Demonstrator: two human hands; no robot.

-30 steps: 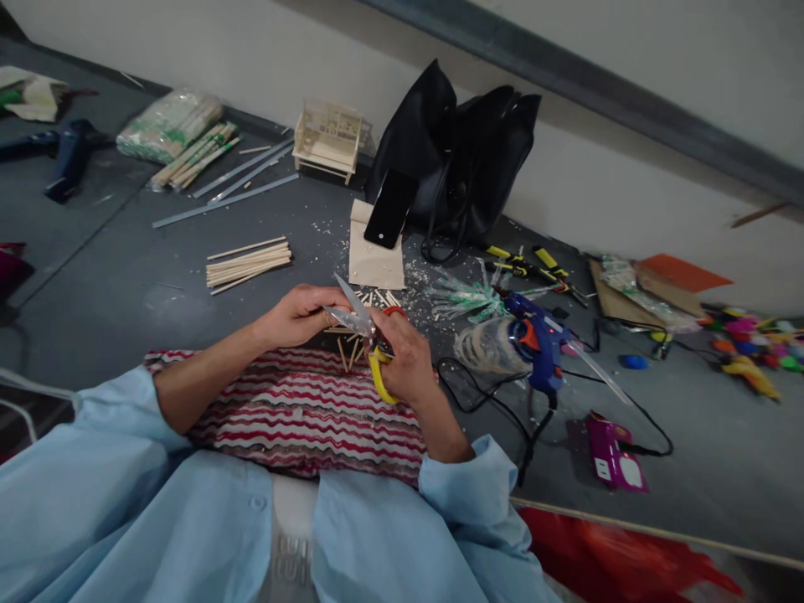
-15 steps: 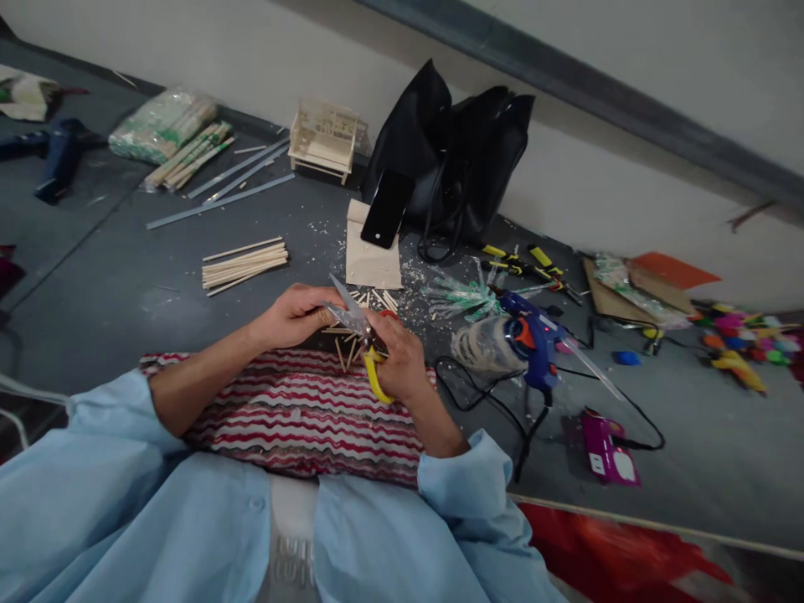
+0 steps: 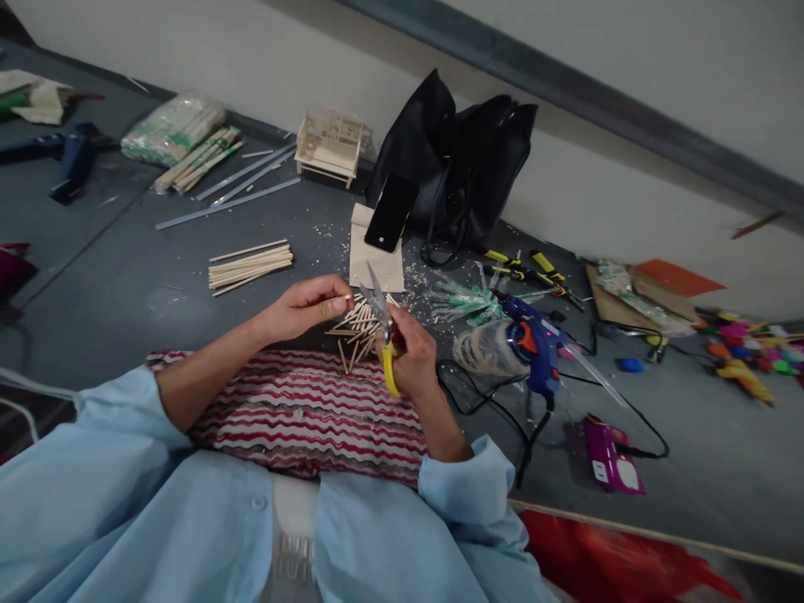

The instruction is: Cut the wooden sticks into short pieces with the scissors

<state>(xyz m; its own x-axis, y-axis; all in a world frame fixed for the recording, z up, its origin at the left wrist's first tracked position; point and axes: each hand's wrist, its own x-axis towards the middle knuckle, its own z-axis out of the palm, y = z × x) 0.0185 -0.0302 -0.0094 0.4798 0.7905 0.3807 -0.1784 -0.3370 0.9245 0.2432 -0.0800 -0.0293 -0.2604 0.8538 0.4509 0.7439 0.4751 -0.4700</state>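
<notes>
A cushion [image 3: 307, 410] with wavy red, white and grey stripes lies across my front, against the edge of the dark grey table [image 3: 157, 314]. Just beyond it, my right hand [image 3: 411, 352] is wrapped around the scissors [image 3: 379, 301], their yellow handle curving below my fingers and their silvery blades pointing away from me. My left hand [image 3: 307, 310] pinches a short stick [image 3: 349, 296] between thumb and fingers, its pale end showing near the blades. Beneath, a loose pile of cut sticks [image 3: 361, 327] fans out, thin and cream-coloured. Farther off to the left lies a bundle of longer sticks [image 3: 251, 270], straight and roughly parallel. Pale crumbs speckle the tabletop around a beige sheet [image 3: 377, 268]; behind it a black bag [image 3: 465, 159] stands before the plain pale wall [image 3: 659, 201].
</notes>
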